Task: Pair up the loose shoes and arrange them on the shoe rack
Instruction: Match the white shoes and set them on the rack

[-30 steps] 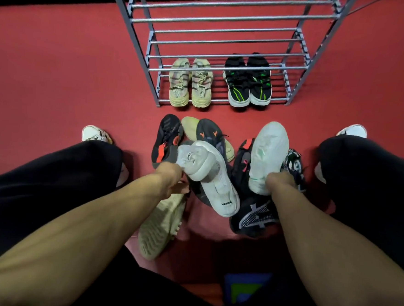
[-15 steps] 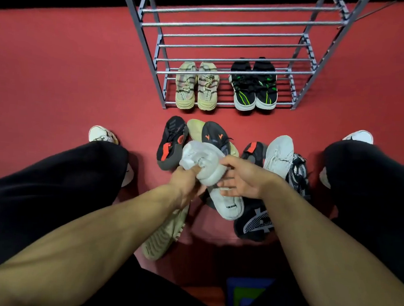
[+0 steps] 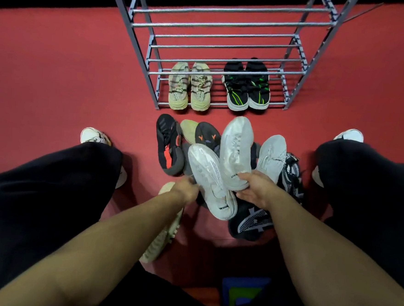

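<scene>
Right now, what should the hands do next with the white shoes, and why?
Probably lift both onto the rack. The left hand holds one white shoe, the right hand the other, so they look paired. The bottom shelf already holds two pairs, so an upper shelf seems best.

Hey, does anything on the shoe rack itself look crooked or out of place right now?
Nothing stands out. On the shoe rack's bottom shelf, the beige pair and the black-and-green pair each sit side by side, heels toward the camera. The upper shelves hold nothing.
</scene>
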